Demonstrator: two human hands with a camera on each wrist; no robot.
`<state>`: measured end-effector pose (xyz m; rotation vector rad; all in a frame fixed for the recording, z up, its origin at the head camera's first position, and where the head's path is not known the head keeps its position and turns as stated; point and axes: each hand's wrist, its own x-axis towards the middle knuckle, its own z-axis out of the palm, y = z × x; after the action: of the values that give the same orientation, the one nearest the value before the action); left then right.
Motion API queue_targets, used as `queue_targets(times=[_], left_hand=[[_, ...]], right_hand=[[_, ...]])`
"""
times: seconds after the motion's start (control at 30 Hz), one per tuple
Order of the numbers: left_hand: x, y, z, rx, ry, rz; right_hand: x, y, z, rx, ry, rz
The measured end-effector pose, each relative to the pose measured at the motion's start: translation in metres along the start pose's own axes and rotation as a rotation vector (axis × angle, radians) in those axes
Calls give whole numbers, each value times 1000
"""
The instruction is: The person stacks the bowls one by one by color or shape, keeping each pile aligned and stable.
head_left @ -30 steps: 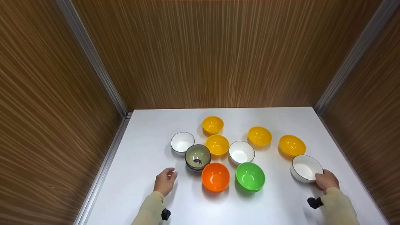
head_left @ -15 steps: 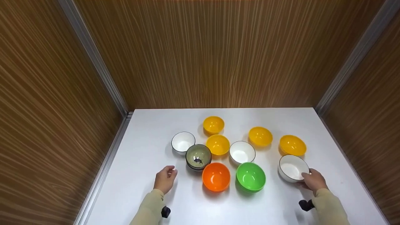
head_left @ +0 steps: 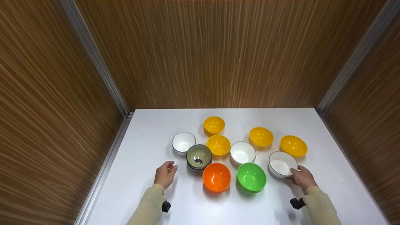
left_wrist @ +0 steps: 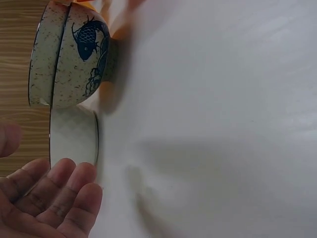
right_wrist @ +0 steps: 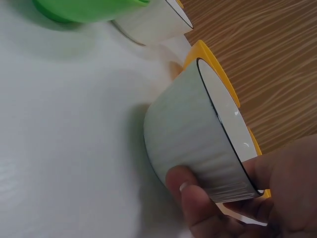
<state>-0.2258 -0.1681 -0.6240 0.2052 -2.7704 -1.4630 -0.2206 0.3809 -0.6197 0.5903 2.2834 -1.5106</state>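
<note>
My right hand (head_left: pixel 302 178) grips a white bowl (head_left: pixel 282 164) with a dark rim. In the right wrist view the thumb lies over the rim and the fingers (right_wrist: pixel 198 203) curl against the outer wall. My left hand (head_left: pixel 165 175) is loosely bent, holding nothing, near a stack of speckled grey-green bowls (head_left: pixel 199 157) that carry a blue fish drawing. Behind that stack a second white bowl (head_left: pixel 183 142) touches or nearly touches it. An orange bowl (head_left: pixel 217 177) and stacked green bowls (head_left: pixel 251 177) stand between the hands, with a third white bowl (head_left: pixel 242 152) behind the green ones.
Several yellow bowls stand farther back, among them one (head_left: pixel 293 145) just behind the held bowl, one (head_left: pixel 261 136) to its left and one (head_left: pixel 214 125) near the back. Wood-grain panels (head_left: pixel 218 56) enclose the white table (head_left: pixel 193 209) at the back and sides.
My right hand has moved left with the white bowl, from the table's right side toward the green bowls. The left hand has risen slightly in view; the other bowls stay put.
</note>
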Motion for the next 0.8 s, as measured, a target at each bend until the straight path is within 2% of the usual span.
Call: queue_targets(times=[0.13,0.3,0.47,0.63,0.8], left_hand=[[3,3,3,-4,5,11],[5,5,8,-17,15,39],[3,5,11,-31,3,39],[-2,2,14,-31,-5,47],[-5,0,15,-26,-18,28]], right_hand=[[2,-2,7,22,-18,6],[4,-4,16,64,-29,-53],[7,-5,22,78,-31,-93],[7,-7,25,72,-51,-86],[1,-15,22,3,-21,-51]])
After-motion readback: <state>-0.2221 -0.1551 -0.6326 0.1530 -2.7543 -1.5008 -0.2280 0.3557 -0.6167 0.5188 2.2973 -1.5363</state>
